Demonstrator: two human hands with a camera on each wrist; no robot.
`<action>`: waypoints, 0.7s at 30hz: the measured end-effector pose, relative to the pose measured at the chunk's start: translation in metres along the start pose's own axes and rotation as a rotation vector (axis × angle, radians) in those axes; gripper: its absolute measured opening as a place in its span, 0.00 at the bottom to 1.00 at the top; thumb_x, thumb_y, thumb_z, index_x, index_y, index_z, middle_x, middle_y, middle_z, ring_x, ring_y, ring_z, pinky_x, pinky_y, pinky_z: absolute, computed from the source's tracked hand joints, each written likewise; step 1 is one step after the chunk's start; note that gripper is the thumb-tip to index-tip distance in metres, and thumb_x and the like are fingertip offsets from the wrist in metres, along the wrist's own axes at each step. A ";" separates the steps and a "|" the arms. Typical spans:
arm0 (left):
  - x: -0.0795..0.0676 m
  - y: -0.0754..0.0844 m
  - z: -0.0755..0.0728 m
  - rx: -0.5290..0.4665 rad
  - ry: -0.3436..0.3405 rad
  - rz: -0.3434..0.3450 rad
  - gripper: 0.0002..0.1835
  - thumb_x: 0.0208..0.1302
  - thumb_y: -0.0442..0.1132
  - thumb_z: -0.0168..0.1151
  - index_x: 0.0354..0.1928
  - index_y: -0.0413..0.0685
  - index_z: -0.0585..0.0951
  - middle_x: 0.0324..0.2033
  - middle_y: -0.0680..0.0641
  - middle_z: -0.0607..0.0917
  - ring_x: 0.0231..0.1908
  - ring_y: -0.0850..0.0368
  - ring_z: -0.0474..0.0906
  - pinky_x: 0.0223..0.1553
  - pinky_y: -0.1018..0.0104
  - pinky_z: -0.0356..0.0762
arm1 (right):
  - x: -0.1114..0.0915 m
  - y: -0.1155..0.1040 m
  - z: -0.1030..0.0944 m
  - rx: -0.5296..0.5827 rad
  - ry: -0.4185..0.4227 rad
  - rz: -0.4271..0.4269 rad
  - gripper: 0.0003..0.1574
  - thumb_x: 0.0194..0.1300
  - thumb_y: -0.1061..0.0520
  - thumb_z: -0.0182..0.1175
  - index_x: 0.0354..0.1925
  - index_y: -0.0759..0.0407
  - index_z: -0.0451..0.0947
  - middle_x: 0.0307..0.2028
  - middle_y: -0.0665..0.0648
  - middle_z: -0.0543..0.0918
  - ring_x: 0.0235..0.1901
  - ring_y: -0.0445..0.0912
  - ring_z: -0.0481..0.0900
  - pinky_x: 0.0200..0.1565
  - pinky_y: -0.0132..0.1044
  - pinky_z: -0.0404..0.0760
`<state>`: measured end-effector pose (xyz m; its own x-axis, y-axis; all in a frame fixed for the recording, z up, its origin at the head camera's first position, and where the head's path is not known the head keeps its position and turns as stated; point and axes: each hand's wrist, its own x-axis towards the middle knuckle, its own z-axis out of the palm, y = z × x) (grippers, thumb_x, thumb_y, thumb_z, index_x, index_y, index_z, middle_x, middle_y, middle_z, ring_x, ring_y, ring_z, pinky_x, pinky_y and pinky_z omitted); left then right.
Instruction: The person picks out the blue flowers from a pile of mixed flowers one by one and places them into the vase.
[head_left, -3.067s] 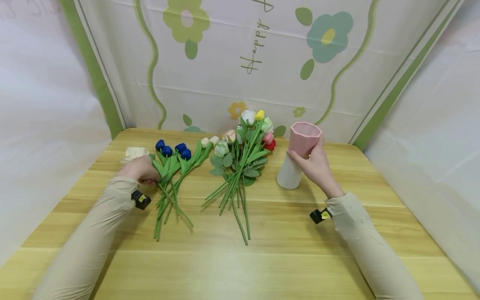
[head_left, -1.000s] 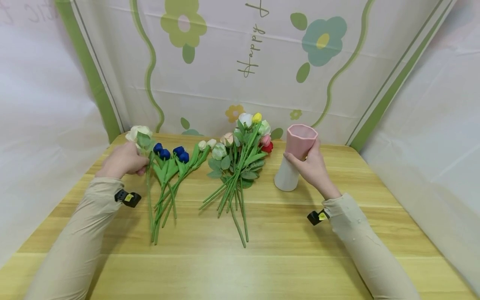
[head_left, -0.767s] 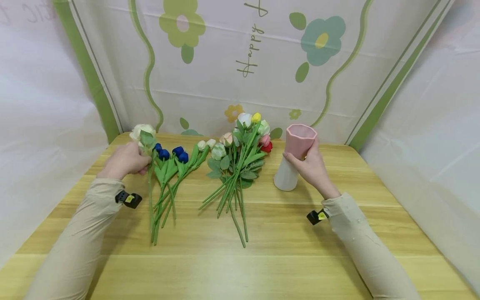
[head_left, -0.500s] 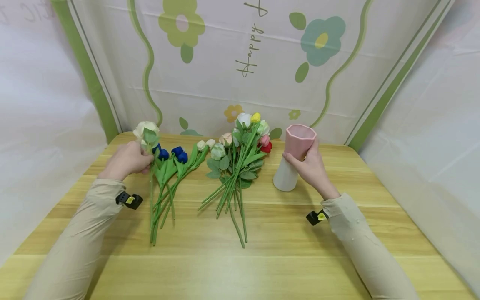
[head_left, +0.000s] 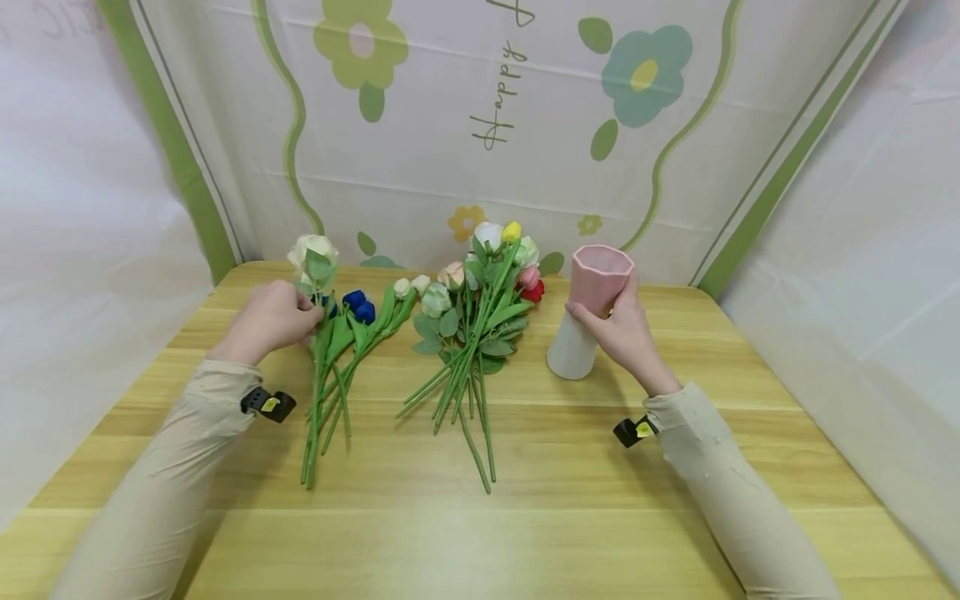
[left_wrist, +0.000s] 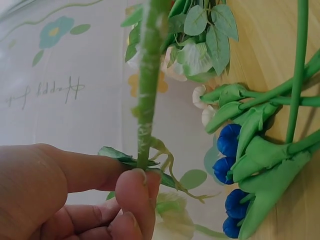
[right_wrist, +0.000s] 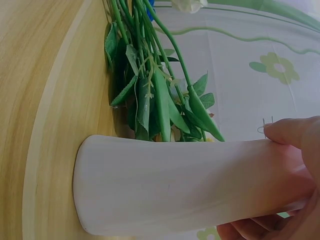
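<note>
On the left of the head view, my left hand (head_left: 272,321) pinches the green stem of a cream-white rose (head_left: 312,254). The rose is raised head up, and its stem overlaps the blue tulips (head_left: 360,308) beside it. In the left wrist view, thumb and index finger meet on the stem (left_wrist: 147,85) just by a leaf. My right hand (head_left: 628,333) grips the upper part of a vase (head_left: 573,348), pink at the top and white below. It stands on the table, slightly tilted; the right wrist view shows its white body (right_wrist: 165,185) with fingers wrapped around the pink end.
A bunch of mixed flowers (head_left: 491,321), with white, yellow, peach, pink and red heads, lies mid-table, stems toward me. White tulip buds (head_left: 411,287) lie between it and the blue tulips. A printed cloth (head_left: 450,125) hangs behind the wooden table (head_left: 480,542).
My left hand has lifted the white rose off the table at the far left, turned it upright and carried it a little right. The right hand has kept its grip on the vase.
</note>
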<state>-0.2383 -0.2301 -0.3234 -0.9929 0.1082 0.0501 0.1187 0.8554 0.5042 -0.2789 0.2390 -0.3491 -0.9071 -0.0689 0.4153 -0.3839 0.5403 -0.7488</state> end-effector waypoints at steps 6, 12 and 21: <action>0.000 0.005 0.007 -0.004 0.005 0.021 0.23 0.69 0.39 0.52 0.12 0.49 0.69 0.14 0.51 0.80 0.17 0.54 0.76 0.22 0.62 0.68 | 0.001 -0.001 -0.001 0.007 -0.006 0.002 0.60 0.59 0.50 0.71 0.74 0.58 0.41 0.64 0.67 0.63 0.61 0.60 0.67 0.58 0.59 0.68; 0.000 0.016 0.013 -0.010 -0.010 0.039 0.23 0.70 0.41 0.51 0.13 0.50 0.67 0.15 0.50 0.80 0.18 0.53 0.77 0.20 0.62 0.66 | 0.001 -0.002 -0.001 0.022 -0.009 -0.008 0.60 0.59 0.51 0.71 0.74 0.57 0.41 0.64 0.66 0.63 0.61 0.59 0.67 0.58 0.59 0.68; 0.006 0.044 0.025 -0.006 0.039 0.111 0.24 0.70 0.40 0.52 0.12 0.50 0.67 0.10 0.51 0.75 0.11 0.59 0.63 0.16 0.66 0.61 | 0.000 -0.002 -0.002 0.022 -0.014 -0.001 0.61 0.60 0.50 0.71 0.74 0.57 0.40 0.64 0.66 0.63 0.62 0.59 0.66 0.59 0.59 0.67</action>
<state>-0.2386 -0.1797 -0.3223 -0.9734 0.1822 0.1390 0.2278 0.8361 0.4991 -0.2783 0.2395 -0.3465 -0.9089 -0.0814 0.4090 -0.3885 0.5217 -0.7596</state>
